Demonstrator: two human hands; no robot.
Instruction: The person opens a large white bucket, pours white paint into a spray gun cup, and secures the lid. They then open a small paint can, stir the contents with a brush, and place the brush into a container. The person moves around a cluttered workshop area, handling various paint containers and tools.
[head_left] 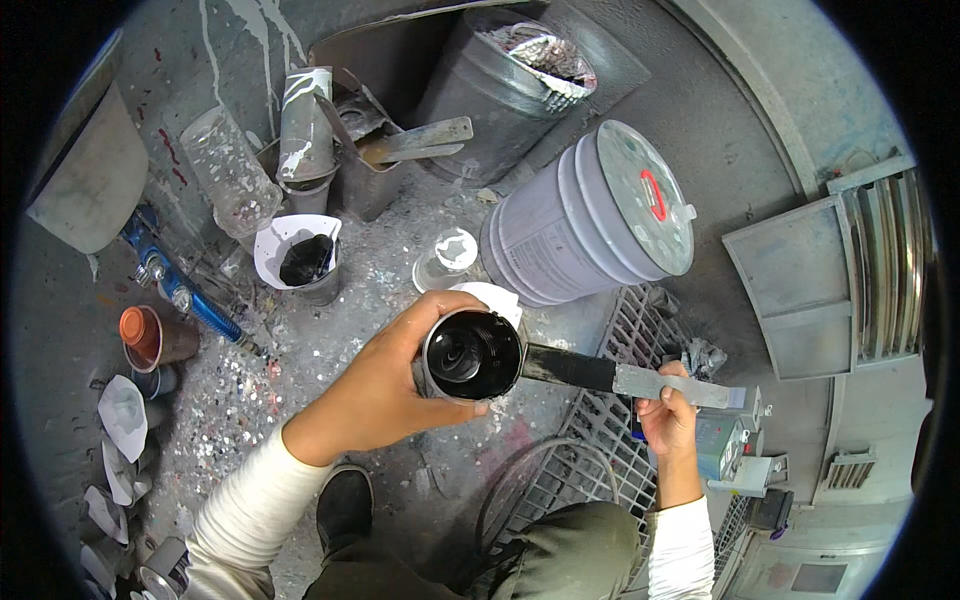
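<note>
My left hand [383, 392] is wrapped round a cup [472, 352] in the middle of the view. Glossy black paint coats the inside of the cup and lies at its bottom. In my right hand [668, 418] is a flat metal stirring stick [640, 381], pinched near its bare grey end. The stick's other end is black with paint and meets the right side of the cup's rim. A white paper piece [495, 298] shows just behind the cup; what it belongs to is partly hidden.
A large grey pail [575, 215] with a red-handled lid stands beyond the cup, beside a small clear cup [445, 258]. Further left are a paper-lined cup with black paint [300, 262] and a blue spray gun [185, 290]. A metal grating [560, 460] lies at the right.
</note>
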